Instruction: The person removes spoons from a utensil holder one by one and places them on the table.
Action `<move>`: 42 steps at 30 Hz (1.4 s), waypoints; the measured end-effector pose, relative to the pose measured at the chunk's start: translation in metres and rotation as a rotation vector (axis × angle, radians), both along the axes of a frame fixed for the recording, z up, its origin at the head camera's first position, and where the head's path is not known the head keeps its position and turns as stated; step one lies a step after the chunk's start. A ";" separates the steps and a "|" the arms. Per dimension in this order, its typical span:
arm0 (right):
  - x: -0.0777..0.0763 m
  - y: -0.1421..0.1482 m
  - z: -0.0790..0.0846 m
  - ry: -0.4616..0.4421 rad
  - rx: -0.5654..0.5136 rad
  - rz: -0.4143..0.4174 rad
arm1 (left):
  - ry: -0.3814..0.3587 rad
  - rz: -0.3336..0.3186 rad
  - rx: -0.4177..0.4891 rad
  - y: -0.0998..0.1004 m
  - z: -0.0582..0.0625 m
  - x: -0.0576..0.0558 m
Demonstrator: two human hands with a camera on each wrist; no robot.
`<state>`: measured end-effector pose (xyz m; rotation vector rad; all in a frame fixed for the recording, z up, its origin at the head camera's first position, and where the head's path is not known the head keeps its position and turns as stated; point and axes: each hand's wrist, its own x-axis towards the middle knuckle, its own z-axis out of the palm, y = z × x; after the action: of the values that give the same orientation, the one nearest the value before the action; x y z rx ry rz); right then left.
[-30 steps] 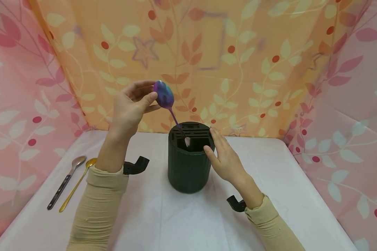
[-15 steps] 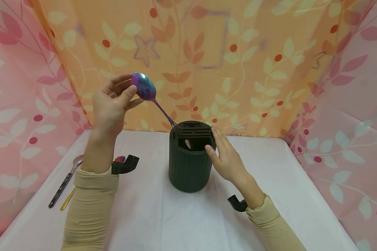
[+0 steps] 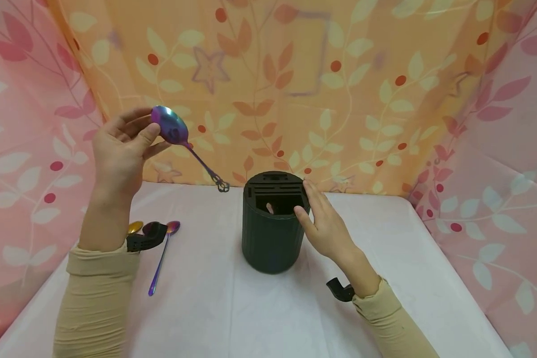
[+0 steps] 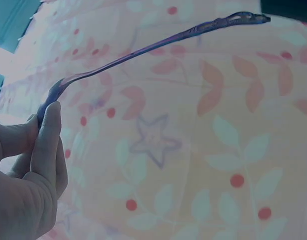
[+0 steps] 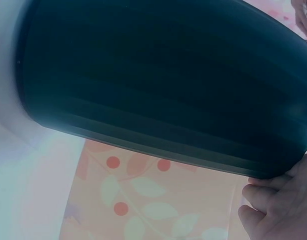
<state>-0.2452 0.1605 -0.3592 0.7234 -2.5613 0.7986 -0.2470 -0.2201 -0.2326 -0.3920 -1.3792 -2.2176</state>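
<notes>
My left hand (image 3: 123, 151) is raised left of the holder and pinches a purple-blue iridescent spoon (image 3: 172, 127) by its bowl, between thumb and fingers. The spoon's thin handle slants down to the right and ends in an openwork tip, apart from the holder. In the left wrist view the same spoon (image 4: 143, 50) stretches out from the fingers. A dark green ribbed utensil holder (image 3: 272, 243) stands upright on the table, with slots at the back and a wide opening in front. My right hand (image 3: 324, 221) rests on its right rim, fingers extended.
A rainbow-coloured spoon (image 3: 159, 263) lies on the white table (image 3: 206, 308), left of the holder. Beside it show a gold spoon bowl (image 3: 135, 226) and a dark one, partly covered by the black wrist mount (image 3: 148, 239). Patterned cloth (image 3: 367, 114) encloses the back and sides.
My left hand has moved left with the spoon, and the handle's tip has come away from the holder's top. The right hand has stayed on the rim.
</notes>
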 end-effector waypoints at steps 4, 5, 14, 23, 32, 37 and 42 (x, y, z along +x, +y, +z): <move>0.000 0.000 0.000 0.001 0.006 0.001 | -0.074 0.043 -0.145 -0.011 -0.011 -0.002; 0.000 0.001 0.000 0.000 0.006 0.001 | -0.097 0.048 -0.189 -0.014 -0.015 -0.003; 0.000 0.000 0.000 0.002 -0.009 0.005 | -0.348 -0.038 -0.645 -0.030 -0.055 -0.021; 0.000 0.000 -0.001 0.011 -0.014 0.004 | -0.496 -0.254 -0.823 -0.038 -0.102 -0.043; -0.002 0.000 -0.002 0.026 -0.020 0.012 | -0.584 -0.338 -0.857 -0.044 -0.142 -0.056; -0.002 0.000 -0.002 0.025 -0.017 0.010 | -0.656 -0.342 -0.857 -0.046 -0.157 -0.059; -0.002 0.000 -0.002 0.019 -0.014 0.006 | -0.702 -0.332 -0.832 -0.048 -0.169 -0.061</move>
<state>-0.2470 0.1607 -0.3615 0.7310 -2.5355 0.8069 -0.3080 -0.2677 -0.4012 -0.0973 -2.7957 -1.9856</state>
